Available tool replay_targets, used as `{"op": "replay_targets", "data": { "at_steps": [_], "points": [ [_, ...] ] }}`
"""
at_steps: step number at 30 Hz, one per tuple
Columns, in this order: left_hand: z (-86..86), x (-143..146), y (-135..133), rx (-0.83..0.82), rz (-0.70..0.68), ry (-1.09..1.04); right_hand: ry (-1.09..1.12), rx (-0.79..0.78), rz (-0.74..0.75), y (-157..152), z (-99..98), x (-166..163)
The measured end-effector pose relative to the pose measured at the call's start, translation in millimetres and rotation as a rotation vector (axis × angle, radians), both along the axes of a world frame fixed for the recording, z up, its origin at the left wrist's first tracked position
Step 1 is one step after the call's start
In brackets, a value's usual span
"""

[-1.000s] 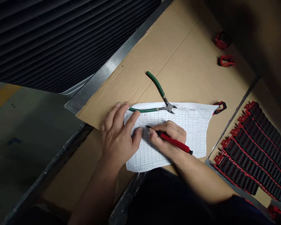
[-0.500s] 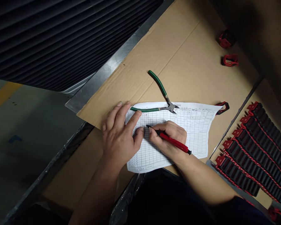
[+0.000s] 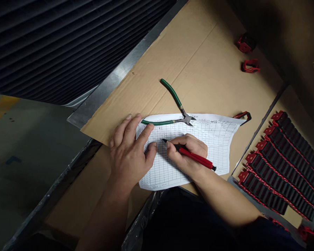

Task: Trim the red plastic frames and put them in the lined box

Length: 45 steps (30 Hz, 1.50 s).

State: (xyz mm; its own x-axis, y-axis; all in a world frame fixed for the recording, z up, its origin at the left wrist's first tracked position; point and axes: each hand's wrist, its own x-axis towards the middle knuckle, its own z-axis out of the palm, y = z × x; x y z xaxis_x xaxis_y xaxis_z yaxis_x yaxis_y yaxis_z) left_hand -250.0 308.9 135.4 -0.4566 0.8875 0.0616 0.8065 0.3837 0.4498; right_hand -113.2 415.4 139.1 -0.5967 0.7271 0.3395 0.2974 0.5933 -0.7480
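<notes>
A red pen is gripped in the closed right hand, its tip set on the form lying on the cardboard. The form's left edge is pressed flat by the open left hand, which grasps nothing. Green cutters lie at the form's top edge; black-and-red parts are stacked at right.

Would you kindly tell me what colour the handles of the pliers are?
Green on the pliers, clearest in the head view.

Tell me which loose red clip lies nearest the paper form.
The red clip at the form's top right corner; the other two sit farther up the cardboard.
</notes>
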Motion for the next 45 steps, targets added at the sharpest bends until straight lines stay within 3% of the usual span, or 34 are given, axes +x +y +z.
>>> {"op": "replay_targets", "data": {
  "at_steps": [5,7,17,24,29,35,40,45],
  "points": [
    [-1.7,0,-1,0.031,-0.006,0.01,0.118,0.065,0.35,-11,20.9,15],
    [-2.8,0,0,0.034,-0.009,0.027,0.154,0.048,0.403,-20,25.3,21],
    [-4.3,-4,0,0.047,-0.076,0.061,0.256,-0.005,0.285,-36,0.5,33],
    [-7.5,-2,2,0.066,-0.079,0.083,0.319,-0.006,0.215,-37,-3.9,35],
    [-8.1,-1,3,0.058,-0.078,0.116,0.312,-0.049,0.213,-33,1.3,35],
    [-5.5,-2,1,0.054,-0.093,0.09,0.266,-0.281,0.257,-18,17.9,43],
    [-5.1,-1,-1,0.065,-0.069,0.069,0.242,-0.322,0.279,-14,21.5,53],
    [-4.4,3,2,0.045,-0.027,0.072,0.254,-0.357,0.277,-27,22.3,44]
  ]
}}
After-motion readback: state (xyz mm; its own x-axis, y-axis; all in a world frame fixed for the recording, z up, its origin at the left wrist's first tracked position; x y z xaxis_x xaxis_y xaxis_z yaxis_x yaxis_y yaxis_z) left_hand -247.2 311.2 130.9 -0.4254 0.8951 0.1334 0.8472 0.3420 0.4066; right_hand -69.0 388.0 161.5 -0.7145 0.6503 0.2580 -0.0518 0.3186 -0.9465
